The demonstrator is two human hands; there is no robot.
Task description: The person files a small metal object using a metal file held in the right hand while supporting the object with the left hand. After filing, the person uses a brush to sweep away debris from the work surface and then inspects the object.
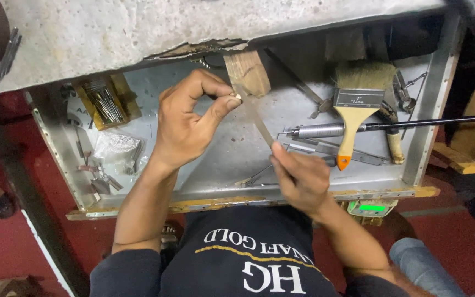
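left hand (185,124): small gold piece (238,97) is pinched by fingers against wooden block (248,72) | right hand (299,177): flat metal file (257,118) is gripped | metal tray (232,154): bristle brush (357,104) is laid

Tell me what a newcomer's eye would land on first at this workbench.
First, the two hands at the centre: the left hand pinches a small pale piece against a wooden block that juts from the bench edge, while the right hand holds a flat metal file angled up to it. To the right, in the metal tray, lies a wide paintbrush with an orange-tipped handle.
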